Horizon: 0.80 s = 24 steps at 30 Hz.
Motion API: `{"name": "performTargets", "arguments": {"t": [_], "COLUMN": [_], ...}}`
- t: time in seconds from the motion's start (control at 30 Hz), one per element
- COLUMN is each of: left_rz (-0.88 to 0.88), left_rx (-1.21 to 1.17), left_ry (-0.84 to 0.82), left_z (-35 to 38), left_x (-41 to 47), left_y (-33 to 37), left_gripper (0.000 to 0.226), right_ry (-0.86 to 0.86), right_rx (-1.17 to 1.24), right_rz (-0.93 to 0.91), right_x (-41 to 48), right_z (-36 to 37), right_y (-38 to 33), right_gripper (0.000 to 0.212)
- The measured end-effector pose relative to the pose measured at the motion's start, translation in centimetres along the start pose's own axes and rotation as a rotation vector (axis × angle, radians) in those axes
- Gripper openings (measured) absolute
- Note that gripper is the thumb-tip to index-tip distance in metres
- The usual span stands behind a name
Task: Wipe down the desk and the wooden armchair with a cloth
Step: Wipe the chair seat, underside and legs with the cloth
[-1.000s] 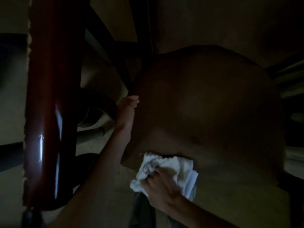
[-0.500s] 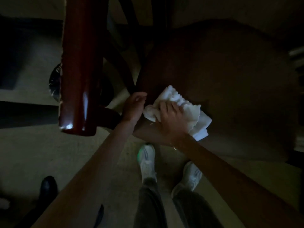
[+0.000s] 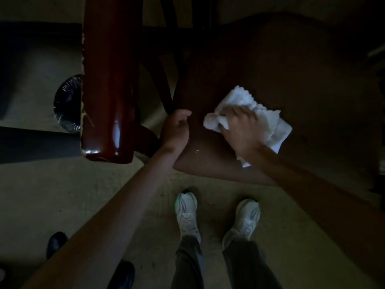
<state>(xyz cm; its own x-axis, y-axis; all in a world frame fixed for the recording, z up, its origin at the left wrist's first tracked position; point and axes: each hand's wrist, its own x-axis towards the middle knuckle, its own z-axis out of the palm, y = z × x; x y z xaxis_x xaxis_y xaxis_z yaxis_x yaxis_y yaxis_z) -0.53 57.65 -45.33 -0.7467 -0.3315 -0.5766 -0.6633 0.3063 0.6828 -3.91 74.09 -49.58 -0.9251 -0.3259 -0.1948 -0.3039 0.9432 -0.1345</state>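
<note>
The wooden armchair's dark seat (image 3: 291,80) fills the upper right of the dim view, and its glossy red-brown armrest (image 3: 108,80) runs down the upper left. My right hand (image 3: 239,130) presses a crumpled white cloth (image 3: 268,119) flat on the seat near its front left corner. My left hand (image 3: 175,130) grips the seat's left edge, fingers curled over it. The desk cannot be made out.
My two white sneakers (image 3: 187,213) stand on the pale floor just in front of the seat. A round bin with a dark liner (image 3: 66,103) sits left of the armrest. Black shoes (image 3: 56,243) lie at the lower left. Dark chair struts (image 3: 166,59) cross behind the armrest.
The cloth and my right hand have moved from the seat's front edge up onto its surface and then rightward. My view has tilted down, bringing my feet into sight. My left hand stays on the seat edge.
</note>
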Motion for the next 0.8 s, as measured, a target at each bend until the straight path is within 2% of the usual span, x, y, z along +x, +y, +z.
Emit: {"name": "performTargets", "arguments": {"t": [0.07, 0.17, 0.23, 0.33, 0.37, 0.4, 0.47, 0.5, 0.57, 0.63, 0.73, 0.8], "left_rz": [-0.035, -0.011, -0.018, -0.061, -0.072, -0.078, -0.072, -0.06, -0.027, -0.01, 0.007, -0.002], "left_rx": [-0.102, -0.165, -0.193, -0.23, -0.255, -0.284, -0.313, -0.317, -0.347, -0.391, -0.405, -0.383], "left_ry": [0.018, 0.045, 0.063, 0.109, 0.121, 0.123, 0.097, 0.081, 0.065, 0.081, 0.092, 0.079], "left_z": [-0.3, -0.8, -0.8, -0.4, -0.3, -0.3, -0.6, -0.8, -1.1, -1.3, -1.5, -1.3], "left_x": [-0.1, -0.6, -0.7, -1.1, -1.3, -1.4, -1.5, -1.5, -1.5, -1.4, -1.4, -1.3], "left_y": [0.9, 1.6, 1.7, 2.0, 2.1, 2.2, 2.4, 2.5, 2.9, 3.1, 3.0, 2.7], "left_gripper": [0.032, 0.029, 0.029, 0.028, 0.027, 0.027, 0.027, 0.026, 0.022, 0.02, 0.019, 0.019], "right_ry": [0.023, -0.031, -0.035, -0.135, -0.163, -0.149, -0.057, -0.014, -0.023, -0.121, -0.226, -0.199], "right_rx": [0.024, 0.13, 0.152, -0.003, -0.046, -0.036, 0.007, 0.012, 0.049, 0.146, 0.203, 0.172], "right_rz": [0.034, -0.041, -0.166, -0.392, -0.377, -0.279, 0.018, 0.103, 0.122, 0.039, -0.189, -0.278], "right_x": [-1.6, -6.3, -7.1, -5.7, -4.6, -2.7, 0.9, 1.7, 0.6, -4.1, -10.3, -10.1], "right_z": [0.6, 1.7, 1.7, 0.4, 0.0, -0.4, -1.6, -1.9, -1.2, 0.1, 1.7, 2.0], "right_y": [-2.1, -5.7, -5.6, -3.5, -2.7, -1.8, 0.0, 0.4, -1.1, -4.7, -8.3, -7.9], "right_gripper": [0.032, 0.041, 0.043, 0.042, 0.038, 0.032, 0.024, 0.023, 0.028, 0.035, 0.042, 0.041]}}
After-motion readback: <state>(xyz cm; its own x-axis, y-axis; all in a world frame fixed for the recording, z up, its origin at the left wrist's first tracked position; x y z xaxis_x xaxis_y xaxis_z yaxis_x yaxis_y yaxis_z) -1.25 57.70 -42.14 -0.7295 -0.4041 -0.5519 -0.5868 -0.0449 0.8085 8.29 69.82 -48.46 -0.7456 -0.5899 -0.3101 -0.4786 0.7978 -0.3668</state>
